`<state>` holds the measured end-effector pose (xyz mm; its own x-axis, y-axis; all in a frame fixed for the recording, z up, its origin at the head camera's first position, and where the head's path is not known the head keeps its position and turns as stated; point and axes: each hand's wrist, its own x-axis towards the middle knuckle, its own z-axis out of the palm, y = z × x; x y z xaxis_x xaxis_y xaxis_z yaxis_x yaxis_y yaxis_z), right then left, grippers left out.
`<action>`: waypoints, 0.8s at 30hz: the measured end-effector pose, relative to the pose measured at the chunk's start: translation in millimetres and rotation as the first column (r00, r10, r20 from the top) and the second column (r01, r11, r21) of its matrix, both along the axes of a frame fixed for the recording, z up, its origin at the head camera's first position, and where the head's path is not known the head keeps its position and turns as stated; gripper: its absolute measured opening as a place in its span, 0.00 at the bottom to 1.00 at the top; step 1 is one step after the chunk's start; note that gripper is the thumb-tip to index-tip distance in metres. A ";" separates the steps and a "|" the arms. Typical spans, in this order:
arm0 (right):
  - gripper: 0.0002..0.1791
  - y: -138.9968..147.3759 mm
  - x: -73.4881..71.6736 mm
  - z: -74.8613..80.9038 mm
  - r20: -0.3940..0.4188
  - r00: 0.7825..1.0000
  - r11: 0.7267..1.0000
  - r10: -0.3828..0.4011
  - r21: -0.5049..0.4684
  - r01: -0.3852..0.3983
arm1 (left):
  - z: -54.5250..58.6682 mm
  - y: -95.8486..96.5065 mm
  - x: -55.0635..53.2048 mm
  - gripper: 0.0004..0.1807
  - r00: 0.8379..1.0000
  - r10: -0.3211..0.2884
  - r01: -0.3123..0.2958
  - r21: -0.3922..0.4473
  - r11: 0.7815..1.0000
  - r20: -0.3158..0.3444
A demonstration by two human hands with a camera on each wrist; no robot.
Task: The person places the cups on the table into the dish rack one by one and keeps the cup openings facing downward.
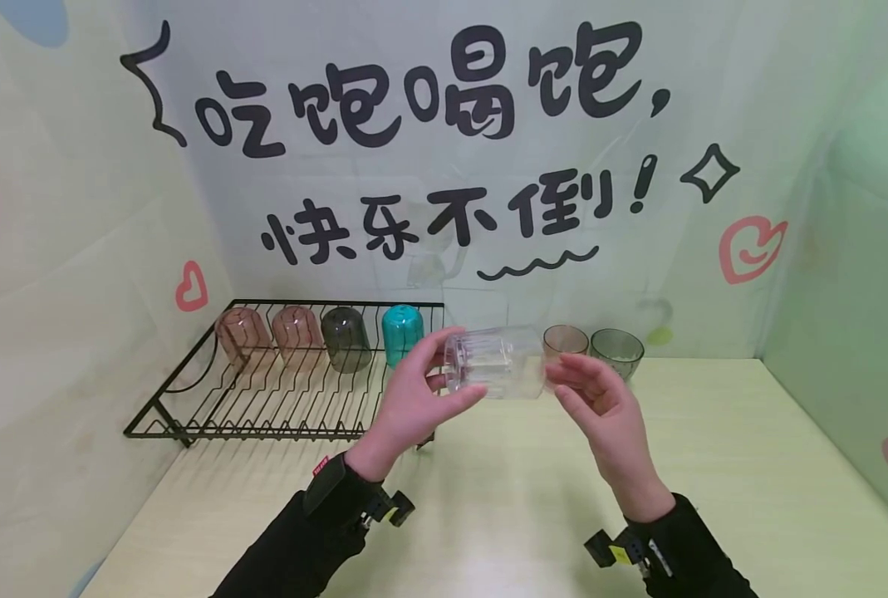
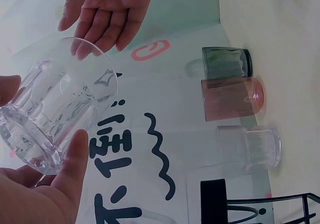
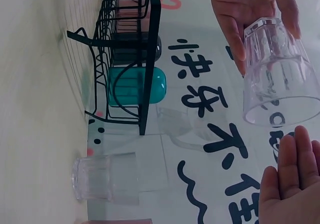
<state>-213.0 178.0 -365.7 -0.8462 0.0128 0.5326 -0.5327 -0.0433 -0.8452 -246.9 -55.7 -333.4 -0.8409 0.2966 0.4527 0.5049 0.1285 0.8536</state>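
Observation:
My left hand [image 1: 414, 399] grips a clear drinking glass [image 1: 507, 363] around its thick base, with the thumb on the near side. The glass lies on its side in the air, its mouth facing right. Just beyond the rim, my right hand [image 1: 610, 419] is held with extended fingers and nothing in its grasp. In the right wrist view its fingertips [image 3: 301, 139] appear a little apart from the rim. Another clear glass [image 2: 250, 146] stands on the table behind; in the head view the held glass largely covers it.
A black wire rack [image 1: 249, 433] stands at back left. It holds upside-down cups: two pinkish, a dark grey one [image 1: 345, 340] and a teal one [image 1: 402, 332]. Right of centre stand a pink glass [image 1: 563, 339] and a grey-green glass [image 1: 618, 353] on the pale table [image 1: 713, 448], near the printed backdrop.

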 end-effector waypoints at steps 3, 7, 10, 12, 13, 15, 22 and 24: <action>0.23 5.1 -1.1 -1.6 -0.002 1.000 0.999 0.006 0.037 -0.006 | -0.5 -3.6 -0.6 0.36 1.000 0.007 -0.007 -0.004 1.000 0.000; 0.24 11.8 -3.4 -4.5 0.004 1.000 0.996 -0.003 0.091 0.003 | -0.2 -8.6 -1.0 0.36 1.000 0.010 -0.010 -0.009 1.000 0.010; 0.25 17.0 -5.6 -6.8 0.007 1.000 0.990 -0.018 0.137 0.016 | 0.2 -12.6 -1.4 0.36 1.000 0.021 -0.021 -0.023 1.000 0.016; 0.25 20.5 -7.5 -8.8 0.010 0.999 0.985 -0.032 0.168 0.030 | 0.7 -15.6 -2.1 0.35 0.999 0.037 -0.036 -0.034 0.999 0.019; 0.25 22.2 -8.4 -9.6 0.011 0.999 0.983 -0.041 0.180 0.038 | 0.9 -17.2 -2.6 0.36 0.999 0.044 -0.043 -0.039 0.998 0.020; 0.25 25.2 -9.9 -11.3 0.014 0.998 0.978 -0.058 0.200 0.054 | 1.2 -20.4 -3.3 0.36 0.998 0.063 -0.062 -0.056 0.997 0.021; 0.25 34.2 -13.2 -14.6 0.050 0.993 0.971 -0.109 0.217 0.096 | 0.9 -31.0 -3.7 0.35 0.994 0.106 -0.106 -0.082 0.991 -0.006; 0.25 36.5 -13.5 -14.8 0.067 0.990 0.969 -0.126 0.222 0.109 | -0.3 -33.6 -4.8 0.35 0.993 0.113 -0.114 -0.085 0.990 -0.017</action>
<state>-226.5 214.5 -380.6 -0.8858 0.0064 0.4640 -0.4531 0.2046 -0.8677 -251.7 -89.3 -333.8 -0.8661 0.2372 0.4399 0.4928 0.2580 0.8310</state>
